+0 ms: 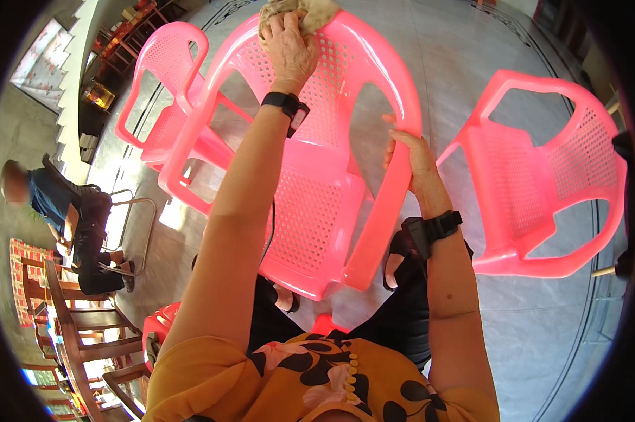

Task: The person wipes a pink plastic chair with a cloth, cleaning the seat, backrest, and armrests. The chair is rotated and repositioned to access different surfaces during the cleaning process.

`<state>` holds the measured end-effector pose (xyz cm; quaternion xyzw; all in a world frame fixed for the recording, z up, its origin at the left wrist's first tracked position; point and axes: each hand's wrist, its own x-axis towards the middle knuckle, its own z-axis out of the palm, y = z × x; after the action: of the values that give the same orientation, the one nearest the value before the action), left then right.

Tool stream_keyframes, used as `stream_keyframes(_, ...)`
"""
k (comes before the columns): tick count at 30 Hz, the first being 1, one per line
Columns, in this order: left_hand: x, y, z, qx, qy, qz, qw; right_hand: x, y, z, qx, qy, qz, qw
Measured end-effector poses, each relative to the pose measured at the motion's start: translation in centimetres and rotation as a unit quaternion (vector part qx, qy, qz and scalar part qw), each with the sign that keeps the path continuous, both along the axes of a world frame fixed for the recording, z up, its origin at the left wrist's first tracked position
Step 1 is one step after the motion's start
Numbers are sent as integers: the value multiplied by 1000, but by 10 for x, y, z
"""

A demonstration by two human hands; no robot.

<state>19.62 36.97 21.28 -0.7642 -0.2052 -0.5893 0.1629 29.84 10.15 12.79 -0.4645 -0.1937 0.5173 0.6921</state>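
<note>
A pink plastic armchair (307, 221) with a perforated seat and back stands right before me, between my knees. At the top of its backrest, my left hand (291, 50) presses a crumpled beige cloth (317, 15) against the rim. The cloth drapes partly over the edge, and some of it is hidden under my fingers. My right hand (413, 153) is wrapped around the chair's right armrest, where it curves up into the back. Its fingertips show through the opening on the inner side. Both wrists wear black straps with small devices.
Another pink armchair (523, 179) stands to the right, and one more (169, 89) is close behind on the left. At far left a person (69, 221) sits on a metal-framed chair. Wooden furniture (85, 327) fills the lower left. The floor (444, 47) is grey tile.
</note>
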Motion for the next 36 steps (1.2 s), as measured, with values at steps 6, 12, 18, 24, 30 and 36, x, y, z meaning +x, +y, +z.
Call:
stream_keyframes(6, -10, -10, -126, -120, -41, -100, 987, 0, 1, 4, -6, -36, 6, 999)
stream_keyframes(12, -61, -61, -255, -359, 227, 17, 905, 0, 2, -1, 11, -25, 14, 1000)
stream_keyframes(18, -88, 0, -183, -777, -303, -371, 407, -2, 1, -4, 25, -15, 4, 1000)
stream_keyframes(24, -63, 5, 7, -428, -236, -290, 823, -4, 1, 0, -7, -19, 2, 1000)
stream_keyframes(30, -3, 24, 14, -87, -100, -75, 988, -5, -3, 7, -19, -64, 19, 998)
stream_keyframes(36, -18, 10, -149, -203, -124, -128, 963, -4, -1, 8, -28, -57, 23, 998)
